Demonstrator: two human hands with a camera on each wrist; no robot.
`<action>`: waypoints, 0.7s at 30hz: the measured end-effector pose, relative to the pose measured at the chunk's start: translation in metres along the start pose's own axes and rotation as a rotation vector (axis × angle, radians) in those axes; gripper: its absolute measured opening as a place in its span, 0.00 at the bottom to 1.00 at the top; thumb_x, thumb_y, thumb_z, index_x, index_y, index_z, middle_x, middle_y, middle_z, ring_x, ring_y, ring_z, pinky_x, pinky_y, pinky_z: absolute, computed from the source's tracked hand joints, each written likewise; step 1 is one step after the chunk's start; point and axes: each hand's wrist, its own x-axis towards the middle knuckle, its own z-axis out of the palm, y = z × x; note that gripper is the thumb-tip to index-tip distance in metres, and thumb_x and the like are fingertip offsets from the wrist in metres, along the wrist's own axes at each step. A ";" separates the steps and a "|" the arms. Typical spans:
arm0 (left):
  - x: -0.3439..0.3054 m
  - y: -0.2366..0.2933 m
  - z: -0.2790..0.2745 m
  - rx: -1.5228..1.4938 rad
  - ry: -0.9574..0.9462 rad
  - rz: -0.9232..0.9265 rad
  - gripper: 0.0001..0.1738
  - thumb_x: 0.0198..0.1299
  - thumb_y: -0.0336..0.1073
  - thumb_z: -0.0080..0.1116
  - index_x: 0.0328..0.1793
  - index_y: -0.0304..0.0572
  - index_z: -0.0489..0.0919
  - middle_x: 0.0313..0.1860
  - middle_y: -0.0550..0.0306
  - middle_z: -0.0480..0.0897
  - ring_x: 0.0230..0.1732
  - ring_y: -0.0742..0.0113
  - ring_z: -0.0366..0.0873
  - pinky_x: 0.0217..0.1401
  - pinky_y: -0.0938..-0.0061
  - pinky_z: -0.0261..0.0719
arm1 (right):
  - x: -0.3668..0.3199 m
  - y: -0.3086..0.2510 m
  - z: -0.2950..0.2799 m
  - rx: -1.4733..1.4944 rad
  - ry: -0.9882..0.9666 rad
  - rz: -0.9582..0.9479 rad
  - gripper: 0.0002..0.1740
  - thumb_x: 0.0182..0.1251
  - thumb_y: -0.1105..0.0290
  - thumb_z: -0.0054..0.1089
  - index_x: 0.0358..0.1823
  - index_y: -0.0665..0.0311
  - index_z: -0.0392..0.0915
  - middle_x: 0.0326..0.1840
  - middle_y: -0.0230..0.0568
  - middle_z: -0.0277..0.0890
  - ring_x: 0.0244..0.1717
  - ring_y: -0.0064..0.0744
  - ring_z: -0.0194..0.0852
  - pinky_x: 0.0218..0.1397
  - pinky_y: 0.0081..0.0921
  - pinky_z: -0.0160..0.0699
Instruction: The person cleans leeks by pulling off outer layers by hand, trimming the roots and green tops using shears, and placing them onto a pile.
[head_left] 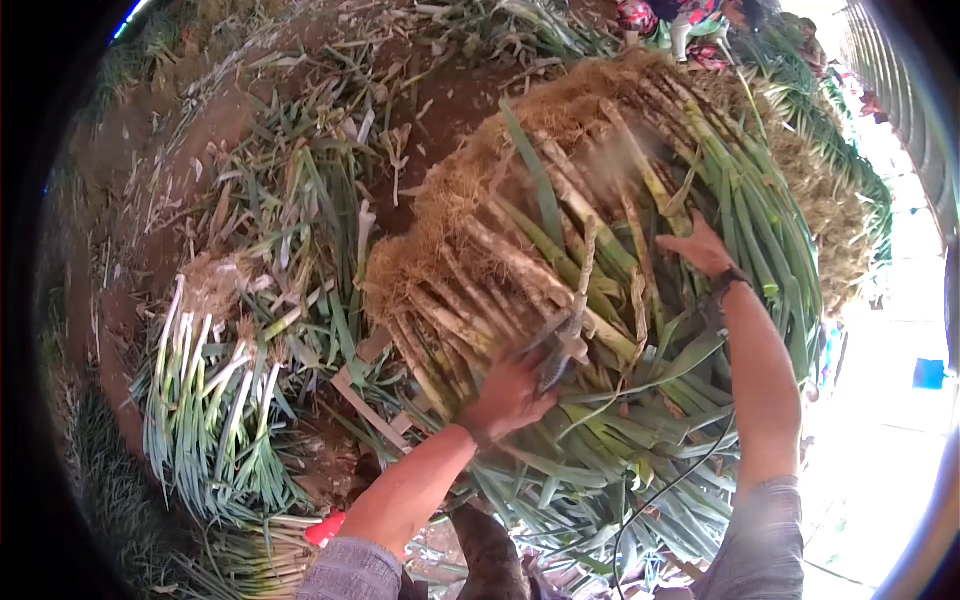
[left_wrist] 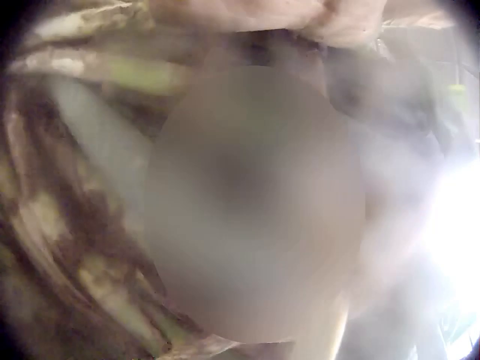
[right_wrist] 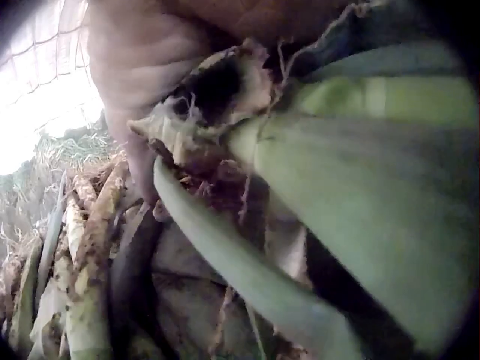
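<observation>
A large heap of green onions (head_left: 500,250), with muddy stalks and bushy brown roots, fills the middle of the head view. My left hand (head_left: 510,392), somewhat blurred, is low over the stalks. Its fingers grip a grey, tool-like thing (head_left: 553,368) beside a pale upright stalk (head_left: 581,290). In the left wrist view a big blurred patch hides what that hand holds. My right hand (head_left: 700,248) reaches into the stalks farther right, thumb spread to the left and touching them. In the right wrist view, thick green leaves (right_wrist: 360,187) and a torn dry sheath (right_wrist: 217,97) lie against that palm.
Cleaned green onions (head_left: 215,400) with white stems lie in a bundle at the left. Loose leaf scraps (head_left: 300,190) cover the soil. A thin black cord (head_left: 660,490) crosses the leaves at the front right. Another person (head_left: 690,20) is at the top right.
</observation>
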 end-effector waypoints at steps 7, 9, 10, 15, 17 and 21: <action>-0.002 0.006 0.002 -0.103 0.023 0.013 0.23 0.50 0.43 0.57 0.51 0.43 0.81 0.57 0.44 0.78 0.61 0.44 0.73 0.67 0.48 0.59 | -0.034 -0.001 -0.008 -0.098 0.013 -0.057 0.61 0.46 0.45 0.75 0.77 0.67 0.54 0.71 0.60 0.66 0.72 0.52 0.65 0.73 0.36 0.63; -0.008 0.014 -0.002 -0.034 0.035 -0.031 0.22 0.52 0.43 0.56 0.51 0.41 0.81 0.54 0.45 0.78 0.57 0.45 0.74 0.65 0.47 0.60 | -0.048 -0.006 -0.012 -0.142 0.014 -0.133 0.60 0.47 0.46 0.74 0.77 0.68 0.54 0.71 0.61 0.66 0.71 0.52 0.65 0.73 0.37 0.63; -0.018 0.014 -0.003 -0.050 0.020 -0.031 0.20 0.54 0.43 0.55 0.50 0.40 0.81 0.53 0.45 0.78 0.55 0.45 0.74 0.64 0.46 0.60 | -0.064 -0.017 -0.018 -0.139 -0.034 -0.099 0.59 0.48 0.46 0.74 0.77 0.69 0.54 0.71 0.62 0.66 0.72 0.51 0.65 0.74 0.37 0.62; -0.103 -0.005 -0.003 -0.027 -0.046 -0.080 0.21 0.55 0.42 0.56 0.53 0.43 0.82 0.58 0.42 0.77 0.62 0.43 0.73 0.68 0.43 0.57 | -0.122 -0.034 -0.028 -0.180 0.027 -0.151 0.54 0.48 0.50 0.72 0.74 0.70 0.59 0.68 0.63 0.69 0.68 0.58 0.68 0.72 0.38 0.65; -0.113 -0.017 -0.004 -0.053 -0.108 -0.106 0.21 0.54 0.42 0.57 0.54 0.45 0.82 0.60 0.39 0.76 0.63 0.40 0.73 0.69 0.41 0.57 | -0.124 -0.031 -0.026 -0.190 -0.002 -0.291 0.56 0.47 0.50 0.74 0.74 0.69 0.58 0.71 0.63 0.66 0.70 0.57 0.66 0.74 0.39 0.63; -0.123 -0.031 -0.014 0.006 -0.192 0.010 0.22 0.51 0.42 0.59 0.53 0.47 0.83 0.59 0.40 0.77 0.58 0.37 0.76 0.67 0.40 0.60 | -0.088 -0.010 0.002 0.109 0.001 -0.137 0.62 0.44 0.50 0.78 0.77 0.67 0.51 0.73 0.63 0.61 0.73 0.55 0.62 0.77 0.38 0.58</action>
